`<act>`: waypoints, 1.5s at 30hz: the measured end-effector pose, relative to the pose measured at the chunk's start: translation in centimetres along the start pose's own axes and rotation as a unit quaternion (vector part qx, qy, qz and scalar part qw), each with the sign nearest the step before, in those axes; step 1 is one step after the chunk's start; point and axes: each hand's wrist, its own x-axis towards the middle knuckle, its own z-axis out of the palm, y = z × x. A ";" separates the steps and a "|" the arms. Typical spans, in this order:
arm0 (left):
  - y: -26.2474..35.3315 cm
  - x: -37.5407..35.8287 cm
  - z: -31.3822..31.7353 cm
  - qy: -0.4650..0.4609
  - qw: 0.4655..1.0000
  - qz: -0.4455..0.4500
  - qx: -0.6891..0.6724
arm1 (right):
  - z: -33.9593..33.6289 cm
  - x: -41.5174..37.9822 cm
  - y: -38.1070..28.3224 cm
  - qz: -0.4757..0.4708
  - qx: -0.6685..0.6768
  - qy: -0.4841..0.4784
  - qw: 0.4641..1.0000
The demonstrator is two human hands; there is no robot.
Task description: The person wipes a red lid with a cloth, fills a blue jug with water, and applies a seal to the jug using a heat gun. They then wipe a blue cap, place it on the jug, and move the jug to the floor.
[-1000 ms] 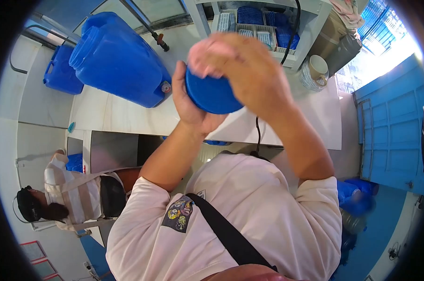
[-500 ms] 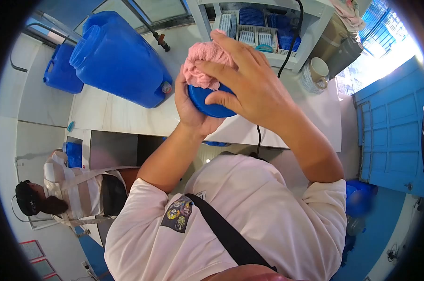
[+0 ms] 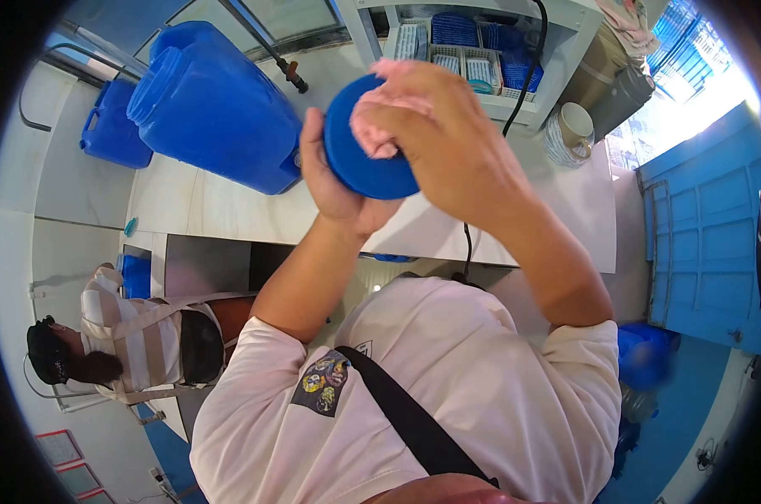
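A round blue lid (image 3: 347, 160) is held above the white counter, its flat face turned up towards me. My left hand (image 3: 334, 197) grips it from the left and below, with the thumb side along the rim. Bunched in my right hand (image 3: 460, 143) is a pink cloth (image 3: 376, 126), pressed against the lid's face. Part of the cloth and the lid's right side are hidden behind my right fingers. Left of my hands, a large blue jerrycan (image 3: 221, 109) lies tilted on the counter, its wide neck open.
White counter (image 3: 540, 218) runs beneath my hands. Baskets of small packs (image 3: 468, 63) fill a white shelf behind. A mug (image 3: 574, 126) and a dark tumbler (image 3: 624, 97) stand at right. Another blue jerrycan (image 3: 115, 126) sits far left. A person (image 3: 145, 336) is at lower left.
My right hand has shifted slightly right and down with the cloth, now more tightly bunched. More of the blue lid's face shows, and the lid sits a little higher.
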 end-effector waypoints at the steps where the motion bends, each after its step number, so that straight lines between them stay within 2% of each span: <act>1: -0.9 1.2 2.3 0.150 0.975 0.064 0.151 | -0.5 -0.4 -0.1 0.045 0.012 -0.022 0.999; 2: -1.5 1.9 3.9 0.292 0.901 0.126 0.295 | -0.1 -0.9 -0.4 0.042 0.012 -0.022 0.999; 3: -1.4 1.9 4.1 0.289 0.890 0.102 0.338 | 0.5 -1.8 -0.6 0.006 0.029 -0.023 0.999; 4: -1.5 1.8 3.9 0.289 0.890 0.102 0.338 | 0.8 -2.5 -1.0 -0.026 0.045 -0.025 0.998; 6: -2.6 1.6 3.0 0.265 0.895 0.045 0.355 | 0.6 -1.8 -2.4 -0.015 0.059 -0.053 0.997; 7: -3.5 1.8 2.9 0.308 0.877 0.062 0.363 | 0.6 -0.8 -1.6 -0.024 0.031 -0.047 0.998; 8: -3.4 1.6 2.8 0.309 0.877 0.061 0.362 | 0.4 0.2 -0.9 -0.036 0.002 -0.042 0.998; 10: -2.4 1.2 2.6 0.259 0.947 0.114 0.154 | -0.6 0.5 0.3 -0.035 0.018 -0.027 0.999; 11: -2.5 2.1 3.4 0.303 0.895 0.109 0.309 | -0.2 -0.4 0.7 0.006 0.044 -0.018 0.999; 12: -2.2 2.2 3.6 0.302 0.895 0.111 0.310 | 0.4 -1.1 1.0 0.045 0.070 -0.009 0.997; 14: -1.9 2.3 3.7 0.273 0.881 0.103 0.372 | 1.0 -2.5 -1.2 0.028 0.047 -0.030 0.998; 16: -2.6 2.3 3.2 0.305 0.886 0.120 0.329 | 2.1 -1.7 -4.1 -0.044 0.075 0.009 0.996; 17: -2.5 2.3 3.2 0.317 0.883 0.122 0.324 | 2.1 -1.2 -4.5 -0.059 0.026 0.029 0.998; 20: -2.6 2.4 3.5 0.348 0.874 0.129 0.312 | 2.0 -1.0 -4.3 -0.066 0.015 -0.030 0.997; 24: -2.6 2.2 3.8 0.374 0.864 0.144 0.304 | 0.8 -3.7 -2.6 -0.116 -0.013 -0.035 0.993; 25: -2.8 2.0 3.9 0.366 0.878 0.099 0.291 | 1.2 -4.2 -1.8 -0.135 -0.023 0.006 0.991; 26: -2.9 1.6 3.5 0.371 0.878 0.099 0.287 | 1.3 -4.7 -1.6 -0.147 -0.034 0.045 0.987; 29: -2.9 1.7 2.0 0.418 0.859 0.084 0.284 | 2.2 -2.2 -3.8 -0.122 -0.013 0.032 0.992; 30: -3.4 2.1 2.6 0.418 0.859 0.081 0.285 | 1.9 -2.4 -3.7 -0.121 -0.015 0.034 0.992; 32: -4.3 3.1 4.5 0.344 0.902 0.127 0.227 | 1.1 -2.8 -3.3 -0.138 -0.018 0.022 0.990; 33: -3.8 3.0 4.4 0.340 0.903 0.125 0.230 | 0.6 -3.5 -2.5 -0.141 -0.020 0.024 0.989; 35: -2.7 2.3 3.7 0.317 0.845 0.123 0.412 | -0.2 -5.1 -0.9 -0.114 -0.008 0.038 0.993; 36: -2.7 2.2 3.6 0.316 0.846 0.124 0.412 | -0.1 -5.1 -0.4 -0.116 -0.008 0.037 0.993; 38: -3.2 1.6 3.5 0.234 0.903 0.074 0.354 | 0.1 -4.5 0.9 -0.015 -0.006 0.099 0.995; 39: -3.7 1.3 3.1 0.228 0.902 0.075 0.359 | 0.3 -3.5 0.9 0.038 0.033 0.137 0.989; 40: -4.2 0.9 2.6 0.228 0.902 0.073 0.359 | 0.1 -2.5 0.3 0.039 0.032 0.138 0.989; 42: -5.0 0.9 2.1 0.261 0.773 0.097 0.571 | -0.2 -0.5 -0.5 -0.059 0.116 0.104 0.986; 43: -3.8 1.7 2.7 0.135 0.730 0.010 0.670 | -0.2 0.0 -0.6 -0.060 0.115 0.107 0.986; 44: -3.8 1.8 2.4 0.133 0.729 0.008 0.671 | -0.1 0.4 -0.8 -0.052 0.107 0.090 0.989; 45: -4.1 1.8 1.8 0.195 0.758 0.042 0.621 | -0.1 0.6 -0.8 -0.043 0.100 0.072 0.992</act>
